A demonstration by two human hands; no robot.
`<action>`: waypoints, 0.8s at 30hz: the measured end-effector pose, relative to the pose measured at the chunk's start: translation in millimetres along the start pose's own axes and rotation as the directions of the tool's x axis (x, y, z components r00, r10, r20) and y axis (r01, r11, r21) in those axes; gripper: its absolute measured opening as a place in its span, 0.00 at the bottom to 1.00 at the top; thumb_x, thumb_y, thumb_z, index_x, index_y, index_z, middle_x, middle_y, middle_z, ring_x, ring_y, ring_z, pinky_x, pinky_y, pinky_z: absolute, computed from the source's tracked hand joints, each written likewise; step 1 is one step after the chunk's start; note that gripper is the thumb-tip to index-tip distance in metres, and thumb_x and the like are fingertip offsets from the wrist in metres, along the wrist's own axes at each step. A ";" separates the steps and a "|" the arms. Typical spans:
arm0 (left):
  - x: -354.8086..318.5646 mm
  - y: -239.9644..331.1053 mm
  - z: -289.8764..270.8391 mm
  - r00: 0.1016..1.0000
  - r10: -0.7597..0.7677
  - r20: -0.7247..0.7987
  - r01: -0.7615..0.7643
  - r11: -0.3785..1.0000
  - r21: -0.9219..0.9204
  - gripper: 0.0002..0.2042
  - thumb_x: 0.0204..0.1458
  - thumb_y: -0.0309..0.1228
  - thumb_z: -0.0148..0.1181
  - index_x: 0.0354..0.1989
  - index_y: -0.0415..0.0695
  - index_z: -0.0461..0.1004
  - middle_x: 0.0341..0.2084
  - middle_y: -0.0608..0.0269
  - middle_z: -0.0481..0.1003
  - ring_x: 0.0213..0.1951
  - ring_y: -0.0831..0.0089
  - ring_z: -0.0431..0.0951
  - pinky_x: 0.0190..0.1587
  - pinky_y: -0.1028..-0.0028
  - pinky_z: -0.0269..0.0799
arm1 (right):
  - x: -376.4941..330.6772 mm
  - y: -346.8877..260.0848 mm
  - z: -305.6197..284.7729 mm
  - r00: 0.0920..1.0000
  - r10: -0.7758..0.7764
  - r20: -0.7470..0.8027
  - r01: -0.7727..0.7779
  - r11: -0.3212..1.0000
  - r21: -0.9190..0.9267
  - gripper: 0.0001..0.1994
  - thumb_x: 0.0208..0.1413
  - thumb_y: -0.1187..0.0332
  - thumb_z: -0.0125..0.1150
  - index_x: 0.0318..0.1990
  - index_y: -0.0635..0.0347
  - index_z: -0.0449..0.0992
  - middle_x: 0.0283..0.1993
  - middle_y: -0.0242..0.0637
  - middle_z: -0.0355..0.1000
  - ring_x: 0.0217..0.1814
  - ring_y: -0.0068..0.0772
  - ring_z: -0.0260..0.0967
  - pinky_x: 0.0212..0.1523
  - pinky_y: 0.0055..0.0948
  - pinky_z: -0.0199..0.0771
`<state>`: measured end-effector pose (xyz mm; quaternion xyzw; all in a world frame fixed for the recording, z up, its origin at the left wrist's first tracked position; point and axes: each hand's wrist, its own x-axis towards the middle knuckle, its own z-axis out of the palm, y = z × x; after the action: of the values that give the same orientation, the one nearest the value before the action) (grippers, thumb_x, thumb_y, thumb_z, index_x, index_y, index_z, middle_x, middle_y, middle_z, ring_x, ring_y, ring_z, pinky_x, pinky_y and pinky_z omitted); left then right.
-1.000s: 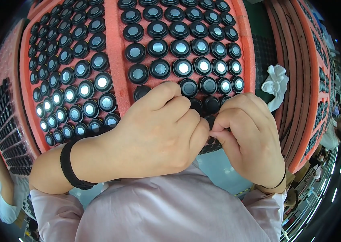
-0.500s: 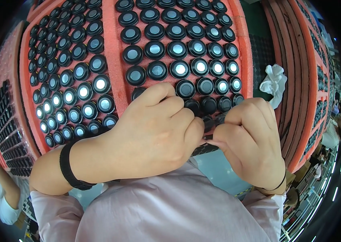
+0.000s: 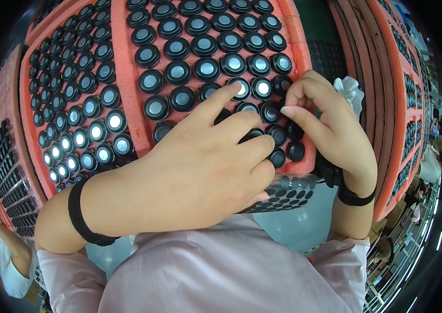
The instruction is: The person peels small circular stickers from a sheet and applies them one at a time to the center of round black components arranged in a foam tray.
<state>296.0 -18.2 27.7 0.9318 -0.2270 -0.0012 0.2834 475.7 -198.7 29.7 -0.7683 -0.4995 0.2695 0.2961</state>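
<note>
My left hand reaches in from the lower left over a red foam tray. Its thumb and index finger close at the edge of a clear sheet with black round dots. The other fingers spread over black round parts, many with pale, shiny centres; the little finger's tip covers part of one round part. At the tray's right side my right hand has its thumb and fingers drawn together in a pinch beside a dark-faced round part. Whatever it may hold is too small to make out.
More round parts fill the tray's left section, past a foam divider. To the right rises a stack of foam trays, with crumpled white paper against it. Another person's arm shows at the far left.
My hands have parted: the right has moved up to the tray's right edge, and my left fingers have spread out. The tray appears shifted left and up, and more of the dotted sheet shows.
</note>
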 end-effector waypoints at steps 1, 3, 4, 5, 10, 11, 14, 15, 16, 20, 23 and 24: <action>1.4 -1.2 2.0 1.000 0.005 0.002 -0.005 1.000 -0.002 0.17 0.45 0.43 0.73 0.36 0.45 0.79 0.47 0.62 0.78 0.57 0.59 0.74 0.71 0.41 0.59 | 0.6 0.1 1.2 1.000 0.005 -0.003 -0.005 1.000 0.000 0.05 0.59 0.75 0.65 0.38 0.65 0.74 0.36 0.35 0.64 0.40 0.33 0.63 0.43 0.30 0.65; 2.4 -4.3 9.7 1.000 -0.001 -0.019 0.001 1.000 0.028 0.17 0.44 0.42 0.74 0.36 0.45 0.80 0.52 0.62 0.78 0.62 0.59 0.72 0.73 0.37 0.55 | 1.6 0.2 3.9 1.000 -0.003 0.008 0.004 0.999 -0.050 0.05 0.59 0.75 0.65 0.38 0.66 0.74 0.36 0.36 0.64 0.40 0.34 0.63 0.42 0.31 0.66; 2.8 -5.4 11.6 1.000 -0.006 -0.029 0.007 0.999 0.044 0.17 0.43 0.42 0.74 0.36 0.45 0.80 0.54 0.62 0.78 0.64 0.59 0.70 0.74 0.36 0.53 | 2.0 0.8 5.0 1.000 -0.009 0.014 0.010 0.997 -0.072 0.05 0.59 0.76 0.65 0.38 0.66 0.74 0.36 0.36 0.64 0.40 0.35 0.63 0.42 0.31 0.66; 3.2 -6.4 12.1 1.000 -0.004 -0.025 0.005 0.999 0.041 0.17 0.43 0.42 0.74 0.36 0.45 0.80 0.54 0.62 0.78 0.64 0.59 0.70 0.74 0.36 0.53 | 2.2 1.7 5.8 1.000 -0.005 0.013 0.006 0.998 -0.070 0.05 0.59 0.76 0.65 0.38 0.66 0.74 0.36 0.36 0.64 0.40 0.35 0.63 0.42 0.31 0.66; 3.6 -10.1 14.0 1.000 -0.016 -0.016 0.016 1.000 0.010 0.16 0.44 0.41 0.74 0.36 0.45 0.80 0.57 0.63 0.77 0.66 0.59 0.69 0.74 0.35 0.52 | 2.7 4.6 8.5 0.999 -0.048 0.008 0.048 0.993 -0.105 0.05 0.58 0.76 0.65 0.38 0.66 0.74 0.36 0.38 0.65 0.39 0.39 0.64 0.42 0.34 0.67; 3.7 -10.5 13.8 1.000 -0.017 -0.015 0.017 1.000 0.004 0.16 0.44 0.41 0.74 0.36 0.45 0.80 0.57 0.63 0.77 0.66 0.59 0.69 0.74 0.35 0.52 | 2.8 4.4 8.7 0.998 -0.055 0.004 0.055 0.992 -0.111 0.05 0.58 0.76 0.65 0.37 0.66 0.74 0.36 0.38 0.65 0.39 0.40 0.64 0.42 0.34 0.67; 4.0 -10.6 13.4 1.000 -0.020 -0.010 0.020 1.000 0.000 0.15 0.44 0.41 0.74 0.35 0.45 0.80 0.57 0.63 0.76 0.66 0.60 0.69 0.74 0.35 0.51 | 3.3 4.9 9.8 0.998 -0.062 -0.004 0.061 0.991 -0.119 0.05 0.57 0.77 0.66 0.37 0.66 0.74 0.35 0.39 0.66 0.39 0.41 0.64 0.41 0.35 0.67; 4.0 -10.4 13.4 1.000 -0.022 -0.007 0.022 1.000 0.004 0.15 0.44 0.41 0.74 0.35 0.45 0.80 0.57 0.63 0.76 0.66 0.60 0.69 0.74 0.35 0.51 | 3.4 5.1 10.3 0.998 -0.063 -0.009 0.061 0.990 -0.123 0.05 0.57 0.76 0.66 0.37 0.66 0.74 0.35 0.39 0.66 0.39 0.41 0.65 0.41 0.35 0.67; 4.0 -10.1 13.5 1.000 -0.024 -0.004 0.024 1.000 0.008 0.15 0.44 0.41 0.74 0.35 0.45 0.80 0.57 0.63 0.76 0.66 0.60 0.69 0.74 0.35 0.51 | 3.5 5.1 10.7 0.998 -0.064 -0.014 0.062 0.990 -0.128 0.06 0.56 0.76 0.66 0.36 0.66 0.74 0.35 0.39 0.66 0.40 0.41 0.65 0.41 0.36 0.67; 3.4 -9.3 17.4 0.999 -0.034 -0.028 0.034 0.999 0.009 0.15 0.44 0.41 0.74 0.35 0.46 0.80 0.57 0.63 0.76 0.66 0.60 0.69 0.75 0.35 0.50 | 3.4 4.1 13.4 0.996 -0.076 -0.039 0.069 0.987 -0.148 0.06 0.56 0.76 0.67 0.36 0.66 0.74 0.35 0.40 0.66 0.40 0.43 0.65 0.41 0.37 0.67; 3.5 -8.7 17.8 0.999 -0.038 -0.029 0.038 0.999 0.010 0.15 0.44 0.41 0.74 0.34 0.46 0.79 0.57 0.63 0.76 0.66 0.60 0.69 0.75 0.35 0.50 | 4.8 1.2 13.0 0.998 -0.058 -0.033 0.051 0.982 -0.182 0.06 0.55 0.74 0.68 0.36 0.64 0.76 0.36 0.42 0.71 0.43 0.49 0.69 0.48 0.41 0.68; 3.5 -8.5 17.7 0.999 -0.040 -0.030 0.041 0.999 0.010 0.15 0.44 0.41 0.74 0.34 0.46 0.79 0.57 0.62 0.76 0.66 0.60 0.69 0.75 0.35 0.50 | 5.1 0.7 12.8 0.998 -0.049 -0.030 0.042 0.979 -0.199 0.06 0.54 0.73 0.68 0.35 0.64 0.76 0.36 0.44 0.73 0.45 0.52 0.71 0.51 0.44 0.69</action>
<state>300.4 -22.7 8.8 0.9376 -0.2038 0.0082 0.2816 468.8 -191.8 19.9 -0.7870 -0.5360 0.1982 0.2325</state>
